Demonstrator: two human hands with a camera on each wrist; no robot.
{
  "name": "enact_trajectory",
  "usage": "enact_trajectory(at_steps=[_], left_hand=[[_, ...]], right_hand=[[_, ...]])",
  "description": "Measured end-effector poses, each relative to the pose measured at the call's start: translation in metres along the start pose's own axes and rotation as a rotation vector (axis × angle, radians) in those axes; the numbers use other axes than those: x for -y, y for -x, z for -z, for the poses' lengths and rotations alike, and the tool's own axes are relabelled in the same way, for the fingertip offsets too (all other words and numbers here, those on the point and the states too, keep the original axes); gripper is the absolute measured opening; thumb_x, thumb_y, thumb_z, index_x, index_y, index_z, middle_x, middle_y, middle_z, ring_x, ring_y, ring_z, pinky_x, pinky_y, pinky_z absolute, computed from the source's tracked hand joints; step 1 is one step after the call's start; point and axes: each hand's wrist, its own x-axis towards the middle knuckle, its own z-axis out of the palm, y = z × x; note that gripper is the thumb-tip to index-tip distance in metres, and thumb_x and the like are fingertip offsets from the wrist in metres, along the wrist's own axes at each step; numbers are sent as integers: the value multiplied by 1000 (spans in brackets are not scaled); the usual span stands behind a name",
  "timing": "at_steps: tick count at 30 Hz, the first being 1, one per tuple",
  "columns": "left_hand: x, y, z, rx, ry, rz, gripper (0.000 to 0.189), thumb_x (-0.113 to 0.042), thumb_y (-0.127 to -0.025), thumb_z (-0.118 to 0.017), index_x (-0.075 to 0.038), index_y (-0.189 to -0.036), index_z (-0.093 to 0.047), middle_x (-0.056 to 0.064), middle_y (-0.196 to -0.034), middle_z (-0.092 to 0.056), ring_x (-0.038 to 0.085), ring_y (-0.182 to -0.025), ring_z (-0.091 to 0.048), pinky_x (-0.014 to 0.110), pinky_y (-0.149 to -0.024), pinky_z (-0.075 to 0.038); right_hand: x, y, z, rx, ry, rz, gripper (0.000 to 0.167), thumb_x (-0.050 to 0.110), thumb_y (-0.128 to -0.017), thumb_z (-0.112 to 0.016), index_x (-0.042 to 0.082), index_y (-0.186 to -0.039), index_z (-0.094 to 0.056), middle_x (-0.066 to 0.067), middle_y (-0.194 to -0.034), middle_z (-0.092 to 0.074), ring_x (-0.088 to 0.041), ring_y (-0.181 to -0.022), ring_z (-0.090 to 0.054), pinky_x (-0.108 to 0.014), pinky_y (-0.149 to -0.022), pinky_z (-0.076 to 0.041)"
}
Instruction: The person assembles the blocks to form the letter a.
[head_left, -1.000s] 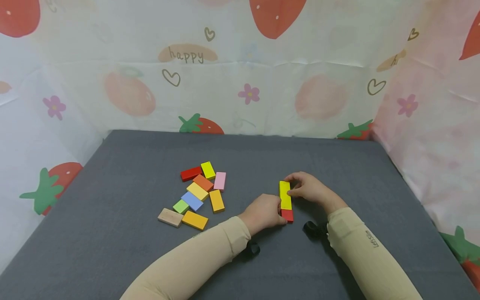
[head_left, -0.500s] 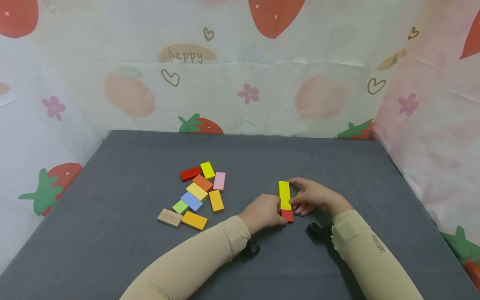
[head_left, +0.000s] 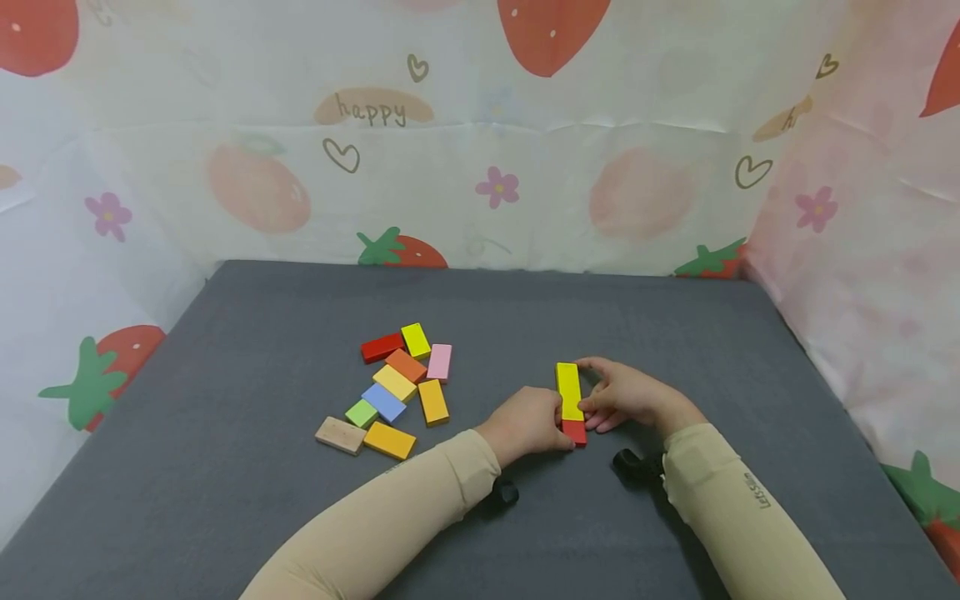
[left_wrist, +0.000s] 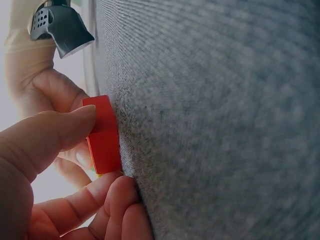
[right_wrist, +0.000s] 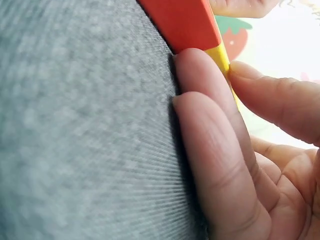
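Observation:
On the dark grey cloth, a yellow block [head_left: 569, 390] and a red block [head_left: 574, 432] line up end to end, the red one nearer the person. My left hand [head_left: 525, 423] pinches the red block, thumb on its near end and curled fingers at its left side. Up close in the left wrist view, the thumb presses the red block [left_wrist: 105, 135]. My right hand [head_left: 637, 396] touches the right side of the yellow block, index fingertip by its far corner and thumb lower down. Two of its fingers [right_wrist: 215, 155] extend along the cloth beside the blocks in the right wrist view.
Left of the hands lies a loose group of coloured blocks, among them a blue block [head_left: 384, 402], a pink block [head_left: 439, 363] and a bare wood block [head_left: 341, 435]. A strawberry-print curtain [head_left: 540, 217] stands behind the table. Black wrist cameras [head_left: 633, 467] hang beneath the wrists.
My right hand has slid toward the person and to the right, its index finger leaving the far end for the corner. The left hand and the blocks stay nearly in place.

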Motion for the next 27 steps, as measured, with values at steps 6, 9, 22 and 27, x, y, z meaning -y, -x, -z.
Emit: enact_trajectory(at_steps=[6, 9, 22, 27], left_hand=[[-2, 0, -1, -11, -12, -3, 27, -31, -80, -80, -13, -87, -62, -3, -69, -53, 12, -61, -47, 21, -57, -37], [-2, 0, -1, -4, -7, 0, 28, -32, -80, -80, -13, -84, -61, -3, -68, -52, 12, -61, -47, 21, -56, -37], [-1, 1, 0, 10, 8, 6, 28, -33, -79, -80, -13, -85, -61, -3, -68, -52, 12, -61, -48, 21, -55, -37], [3, 4, 3, 23, 32, 0, 29, -34, -79, -81, -15, -81, -58, -3, -66, -48, 12, -59, -46, 22, -53, -34]], right_hand=[[-1, 1, 2, 7, 10, 13, 77, 9, -91, -66, 12, -152, -19, -10, -81, -66, -15, -62, -66, -31, -63, -58], [-2, 1, 2, 10, 10, 21, 77, 10, -91, -67, 11, -152, -20, -9, -80, -66, -15, -62, -66, -31, -62, -58], [0, 1, 0, -19, 17, 21, 79, 17, -90, -69, 14, -152, -21, -8, -76, -65, -16, -60, -64, -31, -61, -58], [0, 0, -3, -52, 11, 6, 74, 20, -91, -69, 16, -150, -24, -9, -74, -66, -17, -58, -64, -31, -60, -58]])
